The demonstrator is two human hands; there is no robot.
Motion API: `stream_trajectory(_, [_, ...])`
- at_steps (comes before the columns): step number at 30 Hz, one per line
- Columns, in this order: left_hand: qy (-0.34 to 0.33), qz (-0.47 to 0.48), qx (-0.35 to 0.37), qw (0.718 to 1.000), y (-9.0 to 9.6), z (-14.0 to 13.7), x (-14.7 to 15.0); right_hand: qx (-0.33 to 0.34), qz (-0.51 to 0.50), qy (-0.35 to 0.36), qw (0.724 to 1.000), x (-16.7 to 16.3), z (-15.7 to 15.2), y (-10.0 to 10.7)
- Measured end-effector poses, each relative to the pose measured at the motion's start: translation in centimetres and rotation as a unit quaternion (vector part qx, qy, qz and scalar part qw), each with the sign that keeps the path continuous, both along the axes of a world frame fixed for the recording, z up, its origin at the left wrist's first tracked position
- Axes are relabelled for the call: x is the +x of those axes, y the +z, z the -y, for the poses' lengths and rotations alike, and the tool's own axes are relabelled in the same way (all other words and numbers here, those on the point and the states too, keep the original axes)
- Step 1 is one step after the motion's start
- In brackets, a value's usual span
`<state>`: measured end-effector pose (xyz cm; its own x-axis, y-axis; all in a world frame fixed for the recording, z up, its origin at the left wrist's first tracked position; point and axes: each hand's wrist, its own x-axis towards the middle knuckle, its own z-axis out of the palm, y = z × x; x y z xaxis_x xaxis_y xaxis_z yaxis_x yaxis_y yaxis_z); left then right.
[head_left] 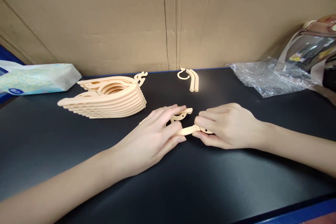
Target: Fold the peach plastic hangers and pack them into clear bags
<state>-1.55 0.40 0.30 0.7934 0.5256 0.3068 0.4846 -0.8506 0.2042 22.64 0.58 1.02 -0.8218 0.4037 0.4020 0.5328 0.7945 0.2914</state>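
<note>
Between my hands, low over the black table, is a cream plastic folding hanger [188, 131], partly hidden by my fingers. My left hand [157, 134] is closed around its body, with the thumb on the near edge and the fingers across the top. At the other end my right hand [227, 126] pinches a piece with a small dark hole, mostly covered by the fingers. A neat stack of similar cream hangers [115, 105] lies to the left. Farther back are a loose cream hook [183, 74] and two curved hanger arms [194, 81] side by side.
Behind the black table [168, 189] stands a cardboard wall [105, 21]. A tissue pack [42, 78] lies at the back left. Crumpled clear plastic [265, 75] and a transparent strapped bottle [309, 45] are at the back right. More cream hooks [141, 77] lie behind the stack.
</note>
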Motion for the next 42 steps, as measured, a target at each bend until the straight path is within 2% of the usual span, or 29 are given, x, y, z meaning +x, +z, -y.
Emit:
stream_trajectory(7, [0.013,0.007,0.008,1.000,-0.1,0.1,-0.1,-0.067,-0.027,0.009,0.997,0.7,-0.4,0.0])
stream_trajectory(12, [0.093,0.037,-0.055,0.993,0.2,0.1,-0.2,-0.137,-0.029,0.034,0.990,1.1,-0.9,0.0])
stream_trajectory(19, [0.130,0.100,-0.130,0.978,0.2,-0.2,-0.2,-0.219,-0.067,0.084,0.970,0.5,-0.7,0.3])
stream_trajectory(25, [0.146,0.140,-0.122,0.972,0.2,-0.5,0.0,-0.242,-0.099,0.094,0.960,0.6,-0.4,0.4])
stream_trajectory(32, [0.141,0.172,-0.111,0.969,-0.2,-0.6,-0.1,-0.342,-0.110,0.110,0.927,0.6,-0.4,0.2])
stream_trajectory(36, [0.149,0.167,-0.111,0.968,-0.2,-0.7,-0.2,-0.357,-0.121,0.128,0.918,0.3,0.1,0.1])
stream_trajectory(42, [0.159,0.157,-0.112,0.968,-0.3,-0.7,-0.1,-0.371,-0.129,0.118,0.912,-0.2,0.9,0.3])
